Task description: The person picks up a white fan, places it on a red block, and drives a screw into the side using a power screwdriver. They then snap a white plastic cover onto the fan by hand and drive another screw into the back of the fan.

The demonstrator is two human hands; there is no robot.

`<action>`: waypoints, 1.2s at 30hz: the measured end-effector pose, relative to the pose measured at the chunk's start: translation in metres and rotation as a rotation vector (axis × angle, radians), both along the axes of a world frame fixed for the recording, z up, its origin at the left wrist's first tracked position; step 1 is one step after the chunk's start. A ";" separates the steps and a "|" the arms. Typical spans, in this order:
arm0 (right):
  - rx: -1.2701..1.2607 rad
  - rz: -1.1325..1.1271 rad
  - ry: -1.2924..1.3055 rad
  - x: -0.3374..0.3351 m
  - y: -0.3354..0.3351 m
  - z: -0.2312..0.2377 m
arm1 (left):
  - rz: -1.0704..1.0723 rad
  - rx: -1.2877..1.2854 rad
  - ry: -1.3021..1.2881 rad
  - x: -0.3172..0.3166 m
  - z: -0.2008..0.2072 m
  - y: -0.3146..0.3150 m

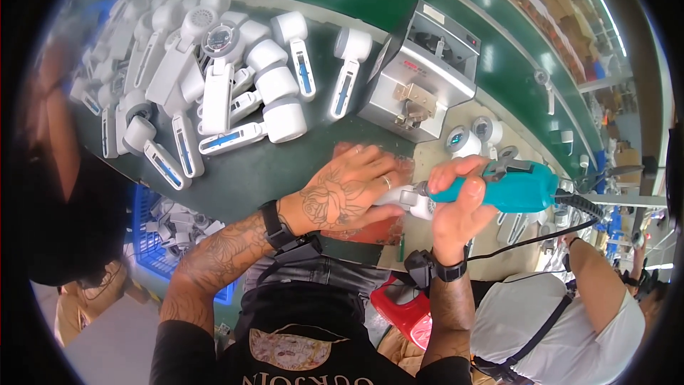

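Note:
My right hand [462, 203] is wrapped round a teal electric screwdriver [524, 187] with a black cord. The screwdriver lies nearly level, and its tip points left at the joint of a white handheld fan [422, 207]. My left hand [349, 189], palm down with a ring on one finger, holds that fan against a reddish mat [356, 237]. Its fingers and palm hide most of the fan's handle. Whether the tip touches a screw is hidden by my fingers.
Many white handheld fans [285, 120] are heaped on the green table at the left. A grey metal screw-feeding machine [420, 78] stands behind my hands. More fans [463, 141] lie to the right. A blue basket [153, 260] of white parts sits lower left. People work on both sides.

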State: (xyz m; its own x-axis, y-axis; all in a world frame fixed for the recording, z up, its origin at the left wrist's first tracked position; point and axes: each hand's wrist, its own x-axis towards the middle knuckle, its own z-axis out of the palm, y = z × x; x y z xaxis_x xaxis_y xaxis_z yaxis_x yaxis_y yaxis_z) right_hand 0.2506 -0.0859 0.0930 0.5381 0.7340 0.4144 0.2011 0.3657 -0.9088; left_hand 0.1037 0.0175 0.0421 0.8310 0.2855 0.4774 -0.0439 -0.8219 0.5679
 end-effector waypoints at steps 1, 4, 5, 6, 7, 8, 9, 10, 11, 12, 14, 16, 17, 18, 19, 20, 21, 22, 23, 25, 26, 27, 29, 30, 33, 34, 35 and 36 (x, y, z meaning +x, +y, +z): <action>-0.004 -0.003 0.005 0.000 0.001 -0.002 | -0.003 -0.004 0.005 0.001 0.000 0.000; 0.011 -0.007 0.057 0.001 0.003 -0.005 | 0.021 0.033 -0.020 0.002 0.002 -0.001; 0.004 -0.003 0.048 0.001 0.003 -0.005 | 0.021 0.041 -0.010 0.002 0.004 -0.001; 0.000 0.004 0.037 0.001 0.004 -0.005 | 0.023 0.051 -0.004 0.002 0.004 0.000; 0.000 0.003 0.034 0.001 0.004 -0.005 | 0.022 0.052 -0.006 0.002 0.004 0.000; -0.002 0.005 0.033 0.001 0.004 -0.005 | 0.015 0.041 -0.010 0.002 0.003 0.000; -0.002 0.010 0.033 0.000 0.005 -0.004 | 0.012 0.032 -0.014 0.001 0.002 0.000; 0.002 0.014 0.029 -0.001 0.004 -0.002 | 0.016 0.035 -0.018 0.001 0.000 0.000; -0.062 -0.015 0.029 -0.003 0.004 0.001 | 0.014 0.049 -0.007 0.000 -0.003 0.000; -0.122 -0.041 0.028 -0.003 0.006 0.003 | 0.015 0.065 0.004 0.000 -0.003 0.001; -0.080 -0.060 0.020 0.000 0.017 0.011 | 0.017 0.076 0.013 -0.002 0.001 0.002; -0.015 -0.103 -0.016 0.006 0.031 0.021 | 0.004 0.082 0.020 -0.002 0.003 0.001; -0.010 -0.104 -0.020 0.006 0.042 0.026 | -0.002 0.069 0.028 -0.002 0.003 0.001; 0.001 -0.132 -0.032 0.005 0.056 0.028 | -0.002 0.056 0.045 -0.004 0.000 0.001; 0.017 -0.162 -0.050 0.005 0.070 0.031 | 0.004 0.064 0.044 -0.005 0.000 0.002; 0.031 -0.165 -0.073 0.007 0.079 0.029 | 0.008 0.067 0.037 -0.007 -0.001 0.001; 0.037 -0.161 -0.077 0.009 0.085 0.026 | 0.011 0.067 0.028 -0.007 -0.001 0.000; 0.048 -0.161 -0.102 0.011 0.090 0.023 | 0.014 0.072 0.024 -0.006 0.001 0.000; 0.059 -0.163 -0.128 0.013 0.093 0.019 | -0.003 0.066 0.008 -0.003 0.002 -0.001; 0.043 -0.106 -0.143 0.014 0.093 0.014 | -0.007 0.058 0.000 -0.004 0.004 -0.001; 0.039 -0.120 -0.141 0.013 0.092 0.013 | -0.005 0.063 0.013 -0.004 0.005 -0.002; 0.032 -0.145 -0.141 0.011 0.090 0.014 | -0.014 0.067 0.023 -0.003 0.006 -0.002; -0.004 -0.127 -0.140 0.005 0.085 0.017 | -0.024 0.065 0.035 -0.005 0.006 -0.001; -0.036 -0.095 -0.139 0.004 0.084 0.021 | -0.018 0.066 0.046 -0.006 0.005 0.001; -0.043 -0.059 0.036 -0.010 0.046 0.029 | -0.001 0.026 0.083 -0.009 -0.001 0.003; 0.007 -0.045 0.073 -0.010 0.030 0.028 | -0.010 0.037 0.092 -0.008 0.001 0.004; 0.000 -0.048 0.078 -0.011 0.012 0.029 | -0.010 0.028 0.097 -0.007 0.003 0.002; -0.005 -0.035 0.061 -0.011 -0.002 0.029 | -0.015 0.035 0.088 -0.004 0.004 0.001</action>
State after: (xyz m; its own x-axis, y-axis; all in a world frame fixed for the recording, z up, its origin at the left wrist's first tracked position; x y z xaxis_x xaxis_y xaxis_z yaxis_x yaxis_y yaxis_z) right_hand 0.2392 -0.0876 0.1222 0.5878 0.7160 0.3766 0.1582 0.3548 -0.9215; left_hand 0.0997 0.0185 0.0457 0.8741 0.2572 0.4122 -0.0074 -0.8412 0.5406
